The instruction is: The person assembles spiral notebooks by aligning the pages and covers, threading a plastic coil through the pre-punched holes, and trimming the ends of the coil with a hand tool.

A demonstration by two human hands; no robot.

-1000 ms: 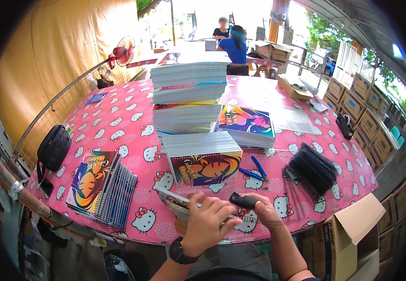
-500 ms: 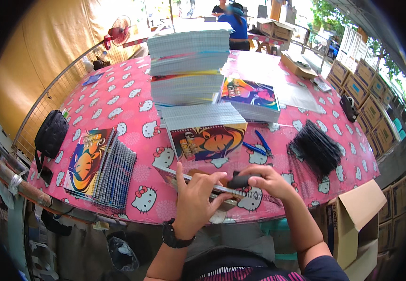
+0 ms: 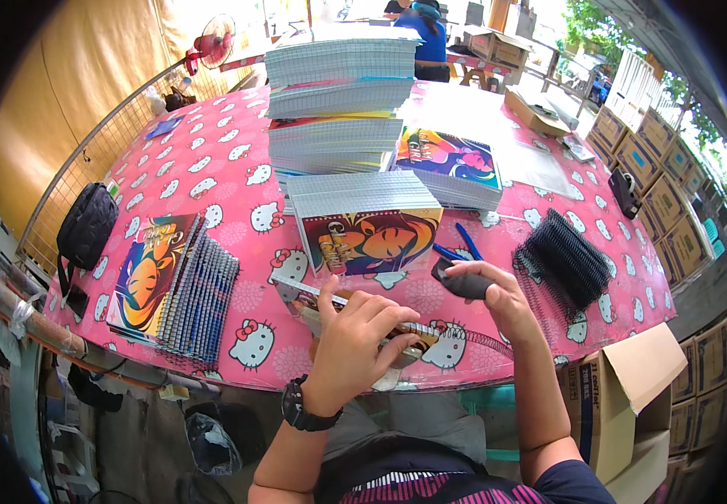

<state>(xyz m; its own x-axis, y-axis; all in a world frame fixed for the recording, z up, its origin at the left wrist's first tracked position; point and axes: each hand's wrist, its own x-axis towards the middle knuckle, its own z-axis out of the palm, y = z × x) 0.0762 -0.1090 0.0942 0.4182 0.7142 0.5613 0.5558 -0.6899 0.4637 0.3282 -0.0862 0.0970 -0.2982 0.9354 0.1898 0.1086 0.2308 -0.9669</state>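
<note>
Two grips: the left hand (image 3: 357, 329) clamps a notebook (image 3: 306, 297) between thumb and fingers, likely steadying its edge, a coil (image 3: 483, 339) trailing right of them; the right hand (image 3: 502, 296) grips a black tool (image 3: 462, 284), clear of the coil

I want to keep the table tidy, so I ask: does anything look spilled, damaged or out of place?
Nothing looks clearly spilled or damaged. The tall stack of white-edged paper notebooks is somewhat askew: its layers do not line up at the sides. Several thin black spiral coils lie loose, left of their dense dark heap.
</note>
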